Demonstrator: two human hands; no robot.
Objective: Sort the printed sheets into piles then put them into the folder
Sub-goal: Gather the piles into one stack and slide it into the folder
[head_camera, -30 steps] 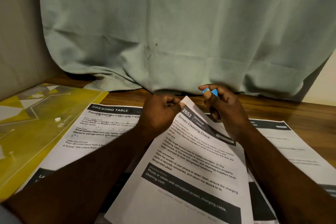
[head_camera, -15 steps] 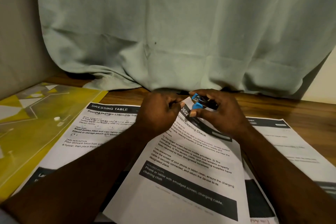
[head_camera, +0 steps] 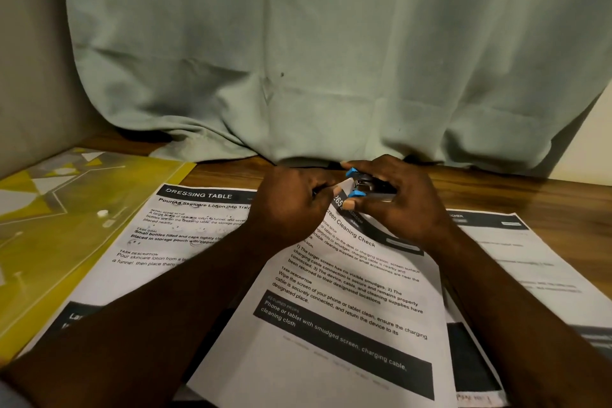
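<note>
Binding step, judged: left hand point(head_camera: 291, 199) pinching top corner of Screen Cleaning Check sheets point(head_camera: 337, 315) mid-desk, right hand point(head_camera: 394, 199) gripping blue stapler point(head_camera: 361, 187) there; next, squeeze squarely; folder point(head_camera: 49, 225) at left edge.

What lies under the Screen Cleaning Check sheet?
Under the Screen Cleaning Check sheet, more printed sheets show: the Dressing Table sheet to its left and another sheet to its right. How many lie directly beneath is hidden by the sheet and the forearms.
</note>
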